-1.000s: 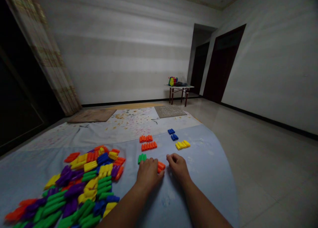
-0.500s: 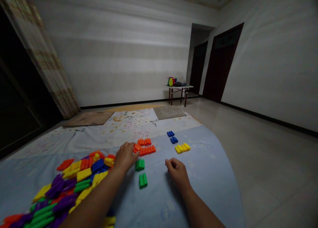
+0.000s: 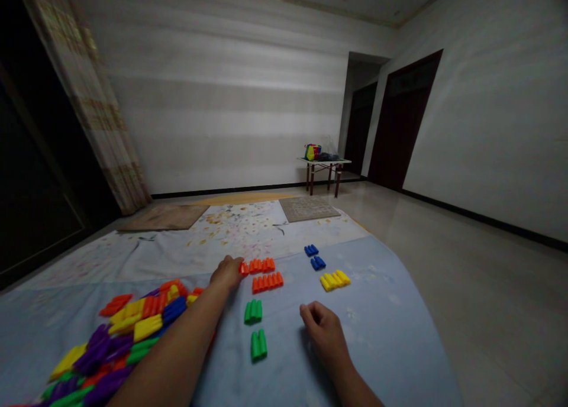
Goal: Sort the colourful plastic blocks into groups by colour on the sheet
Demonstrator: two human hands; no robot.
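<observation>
My left hand (image 3: 227, 272) reaches to the left end of the far orange row, its fingers closed on an orange plastic block (image 3: 244, 269). Beside that block lie more ribbed orange blocks (image 3: 261, 265), with a second orange row (image 3: 267, 282) just nearer to me. Two green blocks (image 3: 253, 312) lie one below the other in front of the orange rows. My right hand (image 3: 326, 336) rests on the cloth, fingers curled and nothing visible in them. Past it lie yellow blocks (image 3: 335, 280) and two small groups of blue blocks (image 3: 315, 257).
A heap of mixed coloured blocks (image 3: 148, 327) spreads at the left, partly behind my left forearm. The blue flowered cloth (image 3: 377, 336) lies under everything. Two flat boards (image 3: 309, 209) are at its far edge. A small table (image 3: 326, 160) stands by the wall.
My left hand has moved away from me, bringing the orange block to the left end of the far row. My right hand stays curled in place. The view has tilted up slightly.
</observation>
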